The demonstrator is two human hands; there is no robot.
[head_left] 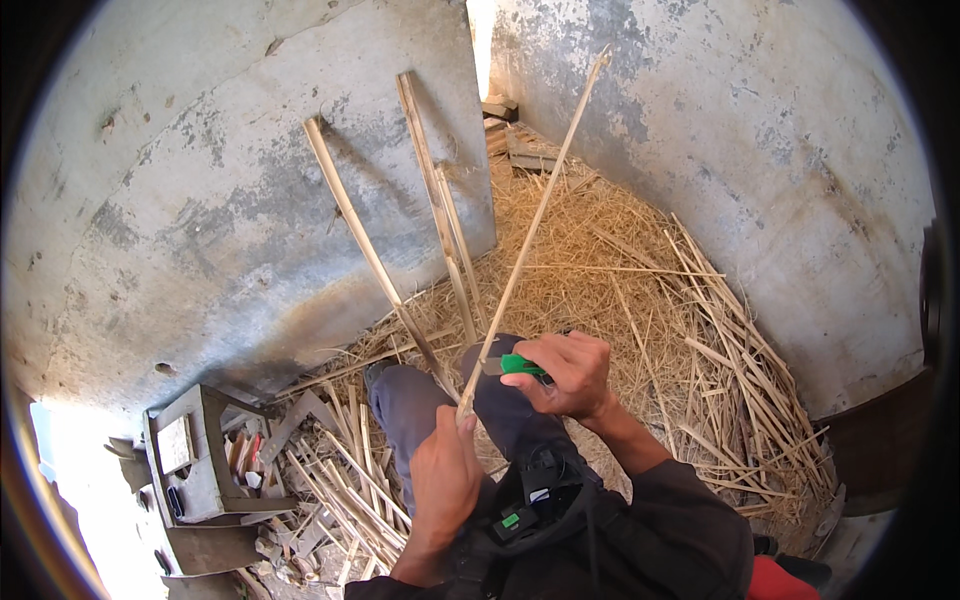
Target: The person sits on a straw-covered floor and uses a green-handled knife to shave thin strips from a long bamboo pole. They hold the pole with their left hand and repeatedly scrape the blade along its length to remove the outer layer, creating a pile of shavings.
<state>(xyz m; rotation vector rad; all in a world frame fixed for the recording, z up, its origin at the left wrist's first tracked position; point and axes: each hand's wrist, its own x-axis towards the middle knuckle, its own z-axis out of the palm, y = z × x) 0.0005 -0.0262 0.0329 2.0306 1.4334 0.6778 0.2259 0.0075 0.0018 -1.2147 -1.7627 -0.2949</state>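
Note:
My left hand [447,472] grips the lower end of a long, thin wooden strip [545,205], which slants up and away to the right toward the far walls. In my right hand [572,374] is a knife [516,364] with a green handle. Its short blade meets the strip a little above my left fist, over my legs. The strip's very bottom end is hidden by the left hand.
Several wider wooden strips [345,205] lean against the left wall [220,160]. Curly shavings [590,225] cover the floor ahead. Cut strips [750,385] are heaped along the right wall, and others [345,490] lie at lower left beside a worn wooden box [205,460].

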